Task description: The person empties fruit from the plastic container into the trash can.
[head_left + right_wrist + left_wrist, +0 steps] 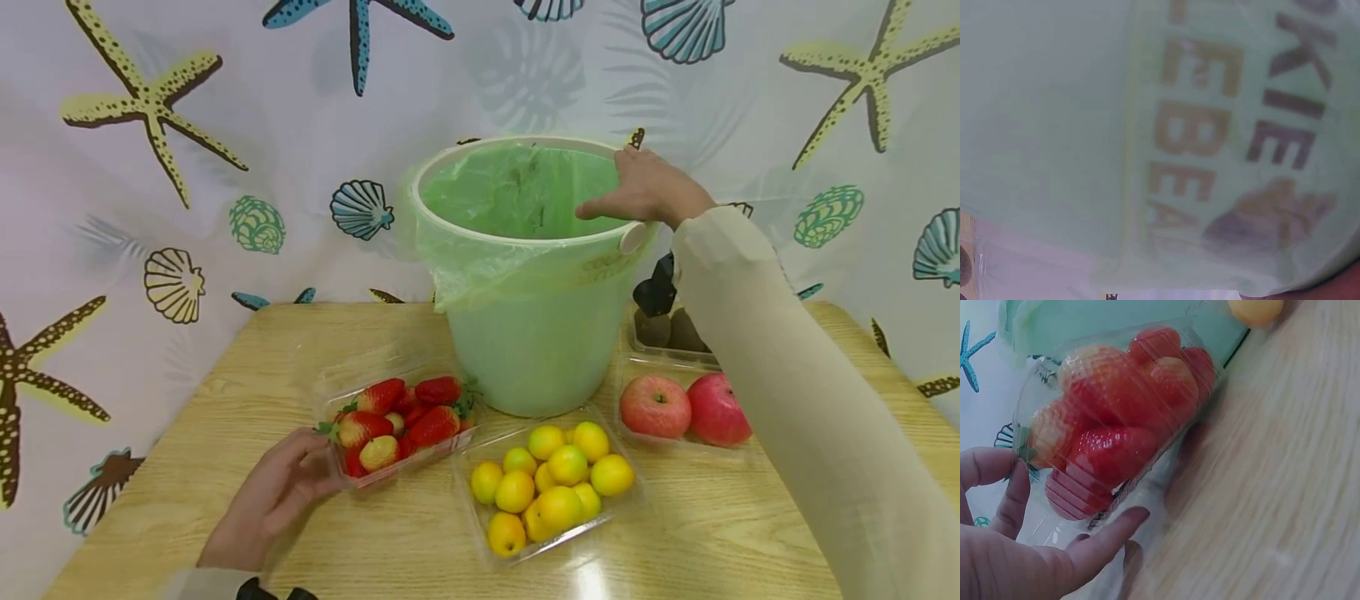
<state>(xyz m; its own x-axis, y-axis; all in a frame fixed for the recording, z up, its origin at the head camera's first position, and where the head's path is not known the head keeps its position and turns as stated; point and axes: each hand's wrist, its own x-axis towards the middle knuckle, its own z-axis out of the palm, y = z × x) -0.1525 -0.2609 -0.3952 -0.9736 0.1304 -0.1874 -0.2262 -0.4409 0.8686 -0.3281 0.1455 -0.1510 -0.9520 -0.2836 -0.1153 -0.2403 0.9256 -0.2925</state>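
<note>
Bucket (536, 333) mid-table, w/ thin green liner (450, 258) turned over its rim (525, 240), prob. so the bag doesn't slip inside. RH (648, 192) lies over the rim's R side, thumb stretched out straight above the opening, spread well apart from the index; other fingers mostly hidden, so can't tell if it grips rim/liner or just rests. Likely there to steady the bucket. R wrist cam = mostly printed lettering (1191, 128) on bucket's side, sliver of hand in corner, no help re: grip.

LH (273, 492) at outer end of strawberry tray (416, 458): fingers bent, tips at tray's end; thumb wide apart, along near corner. Can't tell if it pinches or only touches. End placement prob. avoids pressing the soft strawberries (363, 429). Tray's on the table (247, 400), front-L of bucket, by its base; unclear if touching.

Other fruit also in clear trays, prob. so round pcs don't roll: small yellow fruit (567, 464) front-center, apples (656, 406) to R, brown fruit (686, 329) behind those, partly hidden by R sleeve (787, 358). Trays look grouped round the bucket, prob. for easy reach.
</note>
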